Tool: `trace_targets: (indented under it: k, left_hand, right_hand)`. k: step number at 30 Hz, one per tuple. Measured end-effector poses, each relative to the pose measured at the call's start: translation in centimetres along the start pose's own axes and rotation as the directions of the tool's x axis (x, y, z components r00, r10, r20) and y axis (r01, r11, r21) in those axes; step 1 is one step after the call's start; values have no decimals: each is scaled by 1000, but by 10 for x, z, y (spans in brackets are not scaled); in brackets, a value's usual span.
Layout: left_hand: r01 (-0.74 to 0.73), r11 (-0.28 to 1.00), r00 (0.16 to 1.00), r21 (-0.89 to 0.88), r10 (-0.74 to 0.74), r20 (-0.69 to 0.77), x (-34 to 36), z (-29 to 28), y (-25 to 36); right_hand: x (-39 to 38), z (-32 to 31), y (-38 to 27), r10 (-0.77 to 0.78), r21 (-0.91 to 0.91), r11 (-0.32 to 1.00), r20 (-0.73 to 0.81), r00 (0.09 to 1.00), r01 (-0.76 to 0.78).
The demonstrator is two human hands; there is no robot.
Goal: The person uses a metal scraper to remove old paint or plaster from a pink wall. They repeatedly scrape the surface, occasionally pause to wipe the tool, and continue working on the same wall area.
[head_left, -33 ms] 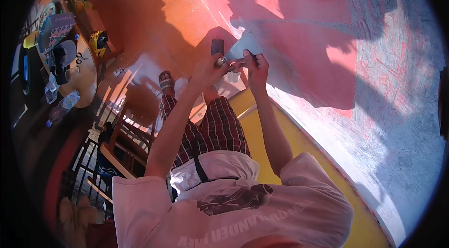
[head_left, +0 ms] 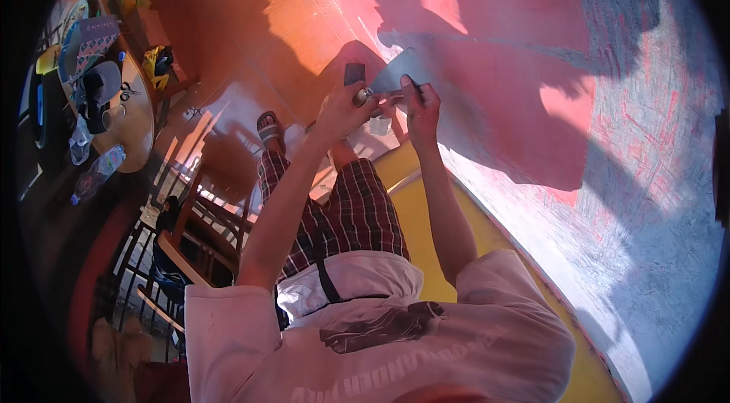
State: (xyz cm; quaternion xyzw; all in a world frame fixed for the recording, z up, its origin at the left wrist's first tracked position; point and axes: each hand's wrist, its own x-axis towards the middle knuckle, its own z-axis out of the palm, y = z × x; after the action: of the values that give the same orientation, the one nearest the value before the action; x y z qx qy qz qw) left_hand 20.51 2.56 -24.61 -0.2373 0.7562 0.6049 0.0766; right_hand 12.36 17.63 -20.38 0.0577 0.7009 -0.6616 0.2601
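My left hand (head_left: 345, 109) is closed on a tool with a metallic round part (head_left: 360, 96) and a dark rectangular part (head_left: 354, 74) above it. My right hand (head_left: 420, 108) pinches a pale blue-grey flat piece (head_left: 394, 68), perhaps a blade, with a dark strip at its edge. The hands nearly meet above a pale, translucent small object (head_left: 380, 126), too unclear to name. Both are held over my lap, where I see checked trousers (head_left: 357, 205) and a pale shirt.
At left a wooden table (head_left: 141, 137) carries scissors (head_left: 129, 90), a cap, bottles and bags. Wooden chairs (head_left: 185, 263) and a railing stand below it. A tiled orange floor (head_left: 236, 15) lies ahead; a pink surface (head_left: 509, 122) with grey streaks and a yellow edge is at right.
Very little differs: both hands and the flat piece have shifted slightly upward, and the view has moved a little.
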Motion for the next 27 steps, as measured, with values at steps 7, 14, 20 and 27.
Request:
trace_targets:
  k: [7, 14, 20, 27]
  left_hand:
    - [-7, 997, 985, -79, -7, -174, 113, 72, -67]
    - [-14, 997, 1000, -77, 12, -26, 145, 78, -75]
    - [-139, 990, 988, 36, 141, -66, 145, 66, -53]
    - [9, 1000, 998, -6, -10, -67, 123, 64, -43]
  right_hand:
    - [124, -20, 49, -63, -184, 980, 91, 994, 79]
    - [142, -18, 65, -157, -209, 967, -49, 986, 143]
    - [131, -10, 52, -376, -314, 892, -116, 919, 325]
    - [125, -6, 54, -150, -254, 960, -109, 983, 119]
